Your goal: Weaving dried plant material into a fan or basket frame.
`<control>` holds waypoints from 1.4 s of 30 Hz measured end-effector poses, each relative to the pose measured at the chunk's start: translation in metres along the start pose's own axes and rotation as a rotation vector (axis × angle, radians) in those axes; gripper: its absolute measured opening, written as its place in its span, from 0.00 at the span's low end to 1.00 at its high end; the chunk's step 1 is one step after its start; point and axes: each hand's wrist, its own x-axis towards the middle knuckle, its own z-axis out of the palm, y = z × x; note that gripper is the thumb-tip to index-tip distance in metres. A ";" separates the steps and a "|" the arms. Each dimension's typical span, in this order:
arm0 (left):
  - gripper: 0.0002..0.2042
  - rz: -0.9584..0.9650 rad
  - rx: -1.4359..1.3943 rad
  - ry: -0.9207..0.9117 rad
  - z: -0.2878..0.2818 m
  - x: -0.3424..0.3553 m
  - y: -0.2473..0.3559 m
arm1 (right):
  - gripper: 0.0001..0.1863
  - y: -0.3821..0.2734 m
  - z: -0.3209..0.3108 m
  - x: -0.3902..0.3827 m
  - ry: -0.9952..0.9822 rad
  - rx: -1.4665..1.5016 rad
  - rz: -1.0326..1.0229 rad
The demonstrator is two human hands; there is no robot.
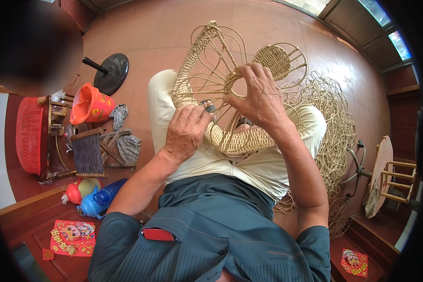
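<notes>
Across my lap lies a half-woven wicker piece [242,141], a curved band of tan plaited cord over a frame of thin rods. Its rods fan in from the band to a small cord-wrapped ring near the middle. My left hand [187,129] is closed on the band's near left part, with its fingertips partly hidden. My right hand [260,96] grips the wrapped ring, thumb at its near side and fingers over its far side. Beyond the right hand sits a round woven disc [272,61] with rods running to a hoop; whether it joins the piece I cannot tell.
A heap of loose tan cord [333,127] spreads on the floor at my right. To the left stand a red bucket [93,104], a folding stool [88,152], a blue thermos flask [96,201] and a black round base [113,73]. A small wooden stool [397,181] lies far right.
</notes>
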 end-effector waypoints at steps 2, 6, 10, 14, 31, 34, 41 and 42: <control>0.06 -0.009 -0.102 -0.034 0.002 0.003 0.012 | 0.39 0.006 0.002 -0.001 0.006 -0.001 -0.037; 0.04 -0.172 -0.503 -0.175 0.013 0.008 0.051 | 0.33 0.016 0.005 -0.002 0.050 0.005 -0.164; 0.05 -0.256 -0.553 -0.261 0.012 0.017 0.065 | 0.31 0.009 -0.003 -0.011 0.134 -0.142 -0.161; 0.06 -0.239 -0.590 -0.222 0.011 0.013 0.067 | 0.32 0.006 -0.010 -0.003 0.338 -0.419 -0.269; 0.01 -0.210 -0.524 -0.340 0.012 0.009 0.065 | 0.14 0.035 0.013 0.044 -0.038 -0.432 -0.638; 0.01 -0.175 -0.495 -0.369 0.003 0.019 0.059 | 0.11 0.038 0.013 0.053 -0.032 -0.428 -0.597; 0.05 -0.147 -0.304 -0.157 -0.022 0.019 0.016 | 0.14 0.072 -0.041 0.088 0.088 -0.384 -0.168; 0.05 -0.141 -0.297 -0.150 -0.029 0.016 0.006 | 0.17 0.082 -0.048 0.090 0.120 -0.341 -0.125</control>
